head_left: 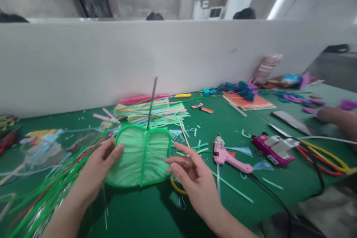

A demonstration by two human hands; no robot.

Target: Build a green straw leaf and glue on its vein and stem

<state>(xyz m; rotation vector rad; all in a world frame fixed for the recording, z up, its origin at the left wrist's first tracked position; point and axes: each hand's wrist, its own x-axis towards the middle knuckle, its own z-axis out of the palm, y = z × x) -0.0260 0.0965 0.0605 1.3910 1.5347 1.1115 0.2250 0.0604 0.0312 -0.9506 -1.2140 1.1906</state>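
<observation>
A green craft leaf [131,156] made of pleated translucent material is held up over the table. Its rim and midrib are bright green fuzzy strips, and a thin dark stem [152,104] sticks up from its top. My left hand [104,160] grips the leaf's left edge, thumb in front and the other fingers partly hidden behind. At the right edge, my right hand [192,178] has its thumb and a finger closed on the rim, while the index finger stretches out above.
A pink glue gun [230,159] lies to the right, beside a magenta power strip [273,150] with cables. Bundles of pipe cleaners [156,111] spread behind and left. A phone [291,122], an orange sheet [249,100] and another person's arm [338,117] are farther right. A white partition [111,59] stands behind.
</observation>
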